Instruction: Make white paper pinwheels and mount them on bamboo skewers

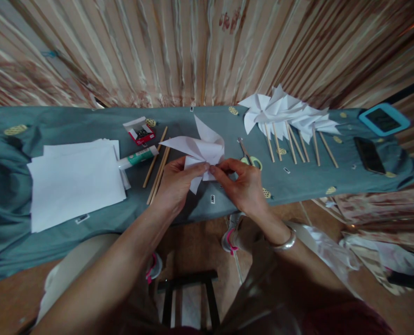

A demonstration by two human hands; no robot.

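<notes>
A white paper pinwheel (207, 148), its blades folded in toward the centre, is held up over the cloth between both hands. My left hand (179, 179) pinches its near left side, thumb close to the middle. From the right, my right hand (240, 181) pinches the paper beside that thumb, fingers curled; whether a small pin is between the fingertips is hidden. Wooden sticks (159, 174) lie just left of my left hand. Scissors with green handles (250, 158) rest beyond my right hand.
On the left are a stack of white paper (76, 184), a glue stick (138, 158) and a small red box (140, 131). Several pinwheels on sticks (287, 114) lie at the back right. Farther right are a phone (369, 155) and a blue-framed device (384, 119). Curtains (179, 51) hang behind.
</notes>
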